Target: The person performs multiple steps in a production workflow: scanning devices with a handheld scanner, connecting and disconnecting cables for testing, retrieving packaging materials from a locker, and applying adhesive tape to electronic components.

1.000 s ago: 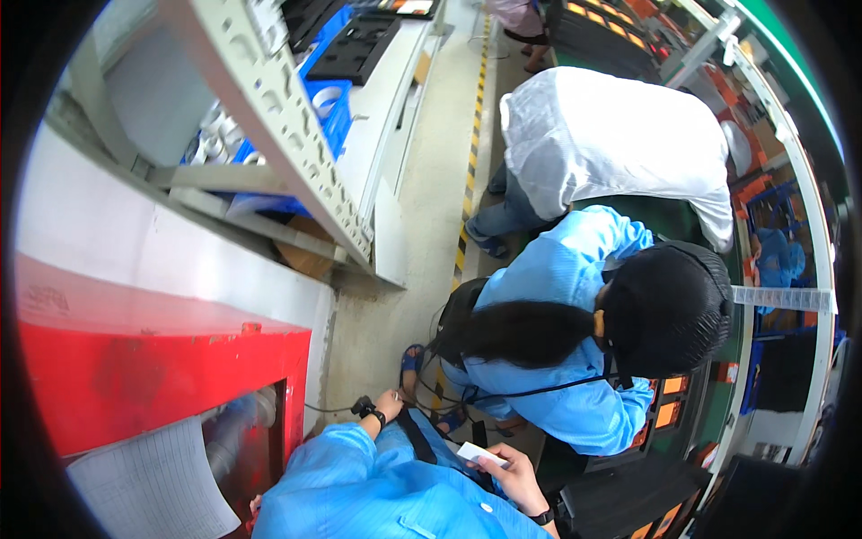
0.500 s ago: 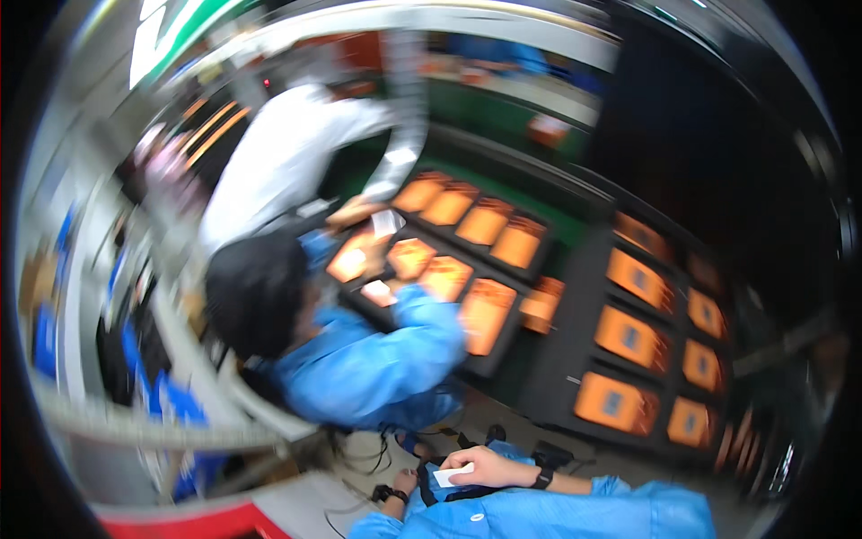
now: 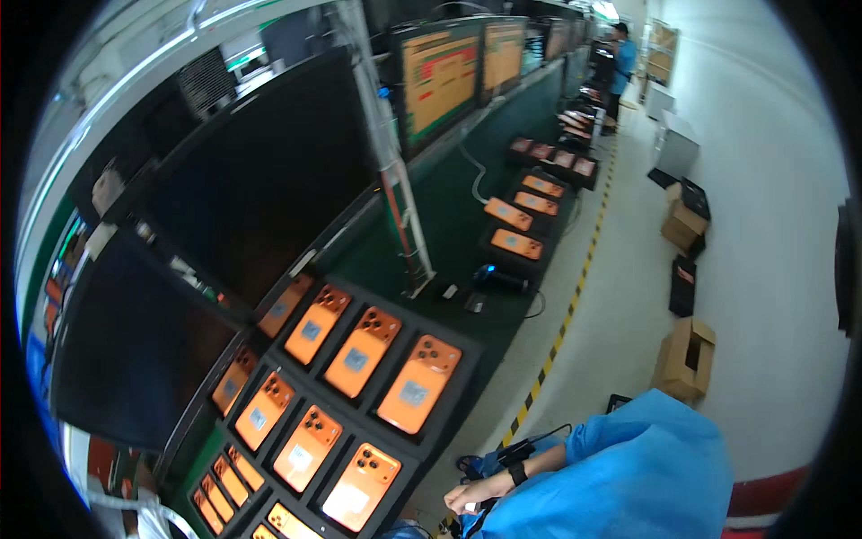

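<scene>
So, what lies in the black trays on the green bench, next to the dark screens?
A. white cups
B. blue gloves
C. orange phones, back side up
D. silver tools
C: the black trays on the green bench hold rows of orange phones lying back side up, camera lenses showing.

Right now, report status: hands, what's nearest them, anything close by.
One hand in view at the lower edge, fist-like, wrist with a dark watch; which hand, unclear. Grip not discernible. Orange phones in black trays nearest, apart from it. Blue sleeve beside.
</scene>
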A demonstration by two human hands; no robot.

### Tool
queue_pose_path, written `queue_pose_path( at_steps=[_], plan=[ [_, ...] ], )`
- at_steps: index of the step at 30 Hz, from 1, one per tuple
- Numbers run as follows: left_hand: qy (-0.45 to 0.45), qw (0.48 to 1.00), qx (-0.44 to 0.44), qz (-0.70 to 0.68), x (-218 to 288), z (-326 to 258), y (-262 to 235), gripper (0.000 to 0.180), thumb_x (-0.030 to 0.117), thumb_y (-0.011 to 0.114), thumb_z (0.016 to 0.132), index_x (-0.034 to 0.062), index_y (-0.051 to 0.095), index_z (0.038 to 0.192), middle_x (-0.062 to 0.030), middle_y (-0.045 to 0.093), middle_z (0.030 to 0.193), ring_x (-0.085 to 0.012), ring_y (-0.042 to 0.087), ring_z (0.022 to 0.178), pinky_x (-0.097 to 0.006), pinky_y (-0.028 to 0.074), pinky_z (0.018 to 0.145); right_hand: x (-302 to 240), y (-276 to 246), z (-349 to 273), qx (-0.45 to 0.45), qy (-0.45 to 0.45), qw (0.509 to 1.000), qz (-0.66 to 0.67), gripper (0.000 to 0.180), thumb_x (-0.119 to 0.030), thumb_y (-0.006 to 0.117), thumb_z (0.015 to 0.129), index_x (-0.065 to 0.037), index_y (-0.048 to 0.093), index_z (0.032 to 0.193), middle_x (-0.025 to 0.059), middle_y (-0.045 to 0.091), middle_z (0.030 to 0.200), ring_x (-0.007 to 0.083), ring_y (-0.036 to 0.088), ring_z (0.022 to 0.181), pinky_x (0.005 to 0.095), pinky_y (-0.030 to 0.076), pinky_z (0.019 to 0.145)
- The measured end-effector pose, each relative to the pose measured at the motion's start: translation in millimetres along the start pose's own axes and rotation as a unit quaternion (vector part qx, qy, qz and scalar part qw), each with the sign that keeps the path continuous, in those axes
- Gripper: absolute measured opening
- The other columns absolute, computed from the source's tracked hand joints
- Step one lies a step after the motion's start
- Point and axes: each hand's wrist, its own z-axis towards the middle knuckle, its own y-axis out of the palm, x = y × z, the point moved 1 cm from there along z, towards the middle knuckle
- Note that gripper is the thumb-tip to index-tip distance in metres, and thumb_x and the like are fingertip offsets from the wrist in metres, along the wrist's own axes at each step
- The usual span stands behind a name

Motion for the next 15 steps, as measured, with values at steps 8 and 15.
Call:
queue_pose_path(
  at_steps=[8, 15],
  plan=[
    [0.079, 0.993, -0.078, 0.048, 69.9, 14.0, 21.5, 0.036, 0.032, 0.071, 0.072, 0.0041, 0.065, 0.094, -0.0206, 0.067, 0.088, -0.0337, 0.065, 0.085, -0.041, 0.051, 0.073, 2.2, -63.9, -112.8, 0.213, -0.128, 0.968, 0.04, 0.021, -0.017, 0.061, 0.086, -0.008, 0.056, 0.104, -0.0057, 0.052, 0.078, 0.0038, 0.047, 0.067, 0.019, 0.036, 0.058],
    [0.115, 0.986, -0.09, 0.08, 188.5, 52.1, 64.9, 0.037, 0.031, 0.072, 0.071, 0.0042, 0.065, 0.096, -0.02, 0.067, 0.089, -0.0323, 0.066, 0.085, -0.041, 0.051, 0.073, 1.1, -146.7, -205.9, 0.221, -0.121, 0.967, 0.03, 0.025, -0.029, 0.06, 0.091, -0.008, 0.062, 0.104, -0.0066, 0.051, 0.079, 0.003, 0.042, 0.07, 0.0193, 0.035, 0.062]
  ],
)
